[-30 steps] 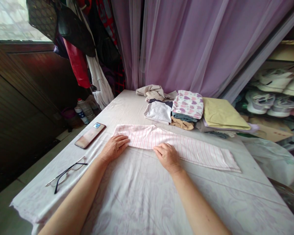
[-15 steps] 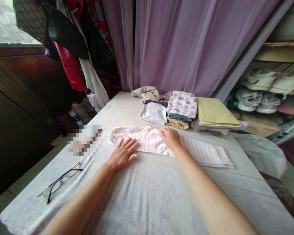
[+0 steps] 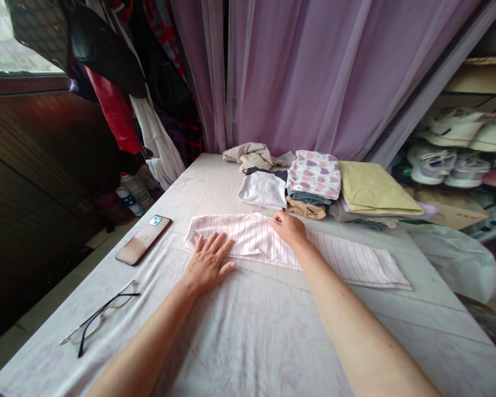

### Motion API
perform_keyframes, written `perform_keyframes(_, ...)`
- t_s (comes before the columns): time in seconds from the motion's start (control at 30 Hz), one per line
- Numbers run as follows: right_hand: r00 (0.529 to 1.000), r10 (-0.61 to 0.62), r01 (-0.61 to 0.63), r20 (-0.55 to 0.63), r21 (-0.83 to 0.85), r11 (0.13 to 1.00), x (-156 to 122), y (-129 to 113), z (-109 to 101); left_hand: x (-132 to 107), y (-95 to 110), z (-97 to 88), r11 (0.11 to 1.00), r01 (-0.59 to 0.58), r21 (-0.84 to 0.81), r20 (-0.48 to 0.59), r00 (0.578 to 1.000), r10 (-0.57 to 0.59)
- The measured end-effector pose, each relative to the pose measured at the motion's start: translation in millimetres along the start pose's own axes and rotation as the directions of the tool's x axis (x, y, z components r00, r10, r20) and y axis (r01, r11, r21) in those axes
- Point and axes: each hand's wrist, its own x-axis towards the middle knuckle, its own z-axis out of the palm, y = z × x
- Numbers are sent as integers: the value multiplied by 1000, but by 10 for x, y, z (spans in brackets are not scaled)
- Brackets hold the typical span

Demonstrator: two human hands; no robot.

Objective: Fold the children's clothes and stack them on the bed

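A pair of pink-and-white striped pants (image 3: 347, 253) lies in a long folded strip across the table. My left hand (image 3: 210, 262) rests flat on the left part, fingers spread and thumb out to the side on the tablecloth. At the far edge, near the middle of the strip, the fingers of my right hand (image 3: 289, 227) are curled and pinch the striped cloth. A small crease shows in the fabric between my hands. My right hand and forearm hide part of the pants.
Behind the pants are a folded white garment (image 3: 264, 187), a heart-print folded cloth (image 3: 314, 173) on a stack, and a yellow folded cloth (image 3: 376, 187). A phone (image 3: 144, 240) and eyeglasses (image 3: 101, 317) lie at left. A plastic bag (image 3: 458, 259) hangs by the right edge.
The fingers of my right hand have drawn together on the far edge of the pants, and the cloth there is slightly bunched. My left hand stays flat. The view has shifted a little.
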Motion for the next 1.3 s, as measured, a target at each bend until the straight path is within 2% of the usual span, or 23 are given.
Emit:
perform_keyframes(0.1,1000,-16,16,-22,-18,1000,-29,17,-8,11,0,-24,999,38,24,19,999,-38)
perform_keyframes(0.2,987,-104,96,-120,-74,993,-78,59,-73,12,-39,-50,993,112,44,6,994,-112)
perform_keyframes(0.33,902,-328,340,-281,-7,940,-349,63,-103,-16,-144,-73,990,139,13,-52,989,-138)
perform_keyframes(0.43,828,-474,527,-300,123,841,-671,-4,-13,-35,-201,-77,992,122,-24,-87,989,-123)
perform_keyframes(0.5,807,-519,572,-280,154,806,-840,-47,77,-38,-216,-73,992,118,-39,-95,988,-121)
perform_keyframes(0.67,805,-529,575,-268,135,807,-945,-56,232,-29,-211,-65,990,130,-55,-94,986,-134)
perform_keyframes(0.97,835,-479,513,-270,69,856,-962,-126,246,-32,-251,-82,993,52,-110,-151,986,-69)
perform_keyframes(1.13,825,-491,518,-278,26,855,-924,-153,284,-10,-318,-58,983,29,-183,-215,974,-69)
perform_keyframes(1.3,788,-530,551,-313,-27,834,-972,-104,280,2,-361,-52,964,-40,-264,-268,963,-34)
